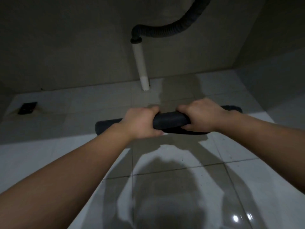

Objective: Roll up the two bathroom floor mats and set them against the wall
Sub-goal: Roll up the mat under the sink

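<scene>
A dark floor mat (170,120), rolled into a long tube, lies across the pale tiled floor (231,171) in the middle of the head view. My left hand (140,122) grips the roll left of its middle, fingers curled over the top. My right hand (200,114) grips it right of the middle. The roll's ends stick out past both hands. A thin flap of mat shows under the roll near my right hand. Only this one mat is in view. The wall (82,55) stands a short way beyond the roll.
A white drain pipe (141,63) runs down the wall to the floor, joined at its top to a dark corrugated hose (173,29). A dark square floor drain (27,107) sits at the far left. Another wall (272,47) closes the right side.
</scene>
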{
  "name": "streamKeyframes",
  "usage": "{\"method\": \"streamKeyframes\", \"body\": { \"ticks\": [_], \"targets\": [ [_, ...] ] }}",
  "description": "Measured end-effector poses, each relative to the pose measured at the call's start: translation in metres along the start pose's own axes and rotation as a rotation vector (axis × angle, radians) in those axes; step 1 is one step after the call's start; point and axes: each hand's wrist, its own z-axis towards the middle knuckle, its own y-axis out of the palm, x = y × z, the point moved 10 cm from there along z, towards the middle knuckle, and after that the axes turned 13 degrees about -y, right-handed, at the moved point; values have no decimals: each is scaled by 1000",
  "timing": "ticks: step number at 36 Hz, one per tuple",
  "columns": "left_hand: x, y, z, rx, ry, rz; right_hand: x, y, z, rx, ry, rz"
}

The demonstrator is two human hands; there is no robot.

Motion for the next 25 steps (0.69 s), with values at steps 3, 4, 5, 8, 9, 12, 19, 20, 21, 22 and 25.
{"method": "streamKeyframes", "body": {
  "ticks": [3,4,5,8,9,12,19,20,21,22,25],
  "targets": [
    [-3,12,2,-153,-61,-155,-12,-9,-3,160,-114,-244],
    [-2,14,1,-175,-62,-199,-15,-10,-4,206,-140,-293],
    [-2,16,1,-192,-64,-228,-17,-10,-5,235,-154,-317],
    [-2,17,1,-170,-68,-189,-15,-6,-4,234,-147,-304],
    [-3,14,2,-128,-63,-134,-13,-5,-2,199,-130,-271],
    [-2,5,0,33,6,23,1,6,4,-28,-33,-7],
    [2,-3,-3,167,84,36,24,29,-15,-313,145,509],
    [4,-2,-2,165,79,41,26,28,-16,-289,155,494],
    [6,-1,-1,162,68,44,28,28,-16,-260,164,473],
    [6,-1,1,159,49,40,30,28,-17,-230,176,462],
    [7,-5,7,182,-2,27,39,30,-25,-167,240,484]
  ]
}}
